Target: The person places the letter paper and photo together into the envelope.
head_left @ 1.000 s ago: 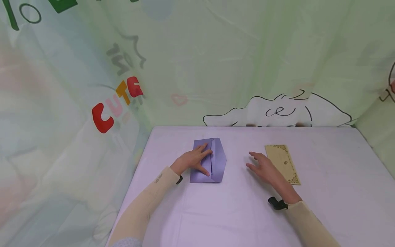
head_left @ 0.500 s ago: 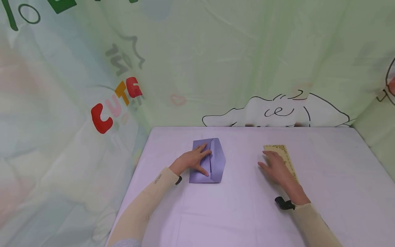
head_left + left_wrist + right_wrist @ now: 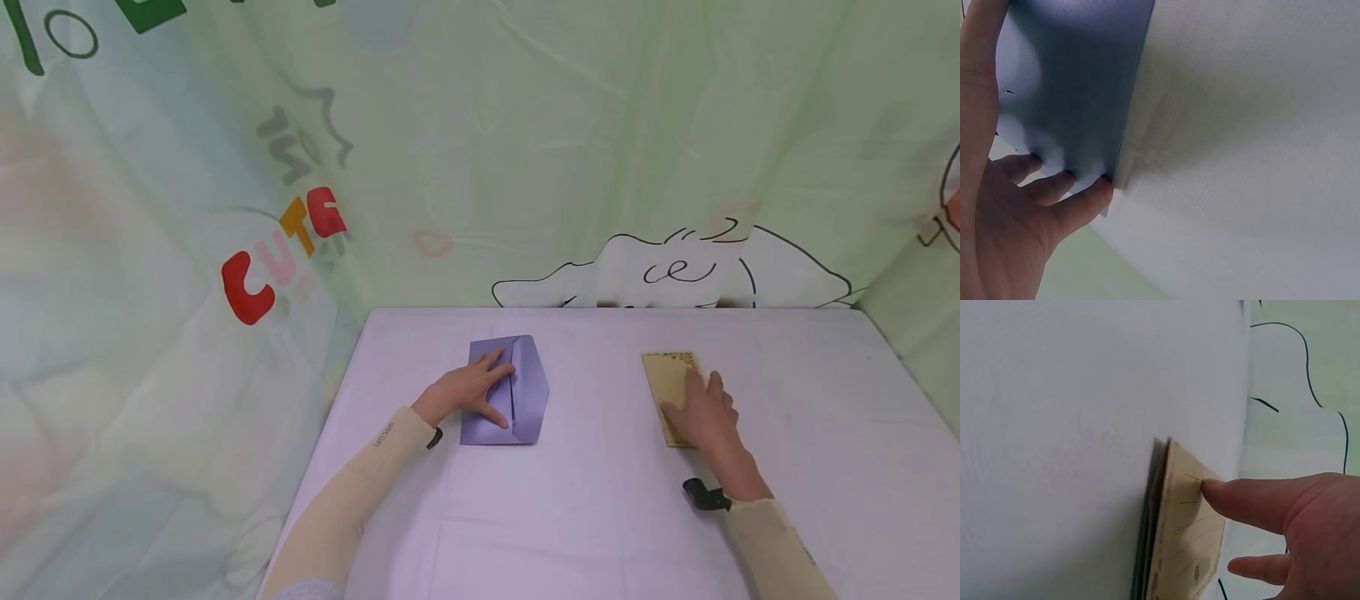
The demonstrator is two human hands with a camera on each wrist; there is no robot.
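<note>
A purple envelope (image 3: 528, 385) lies flat on the lilac table (image 3: 600, 517), left of centre, with its pointed flap spread to the right. My left hand (image 3: 472, 390) rests flat on it, fingers straight; the left wrist view shows the fingers (image 3: 1054, 187) pressing the purple envelope (image 3: 1072, 81). To the right lies a tan card (image 3: 667, 375) with printed ornament. My right hand (image 3: 701, 412) lies on the card's near half with fingers extended. In the right wrist view a fingertip (image 3: 1213, 486) touches the face of the tan card (image 3: 1188, 550).
Pale green printed curtains hang behind the table and on both sides, with red letters (image 3: 251, 287) at the left and a line-drawn cartoon figure (image 3: 675, 271) at the back. Black straps (image 3: 705, 497) sit at both wrists.
My right hand has moved right, from the bare table beside the card onto the card itself. My left hand and the envelope have stayed put.
</note>
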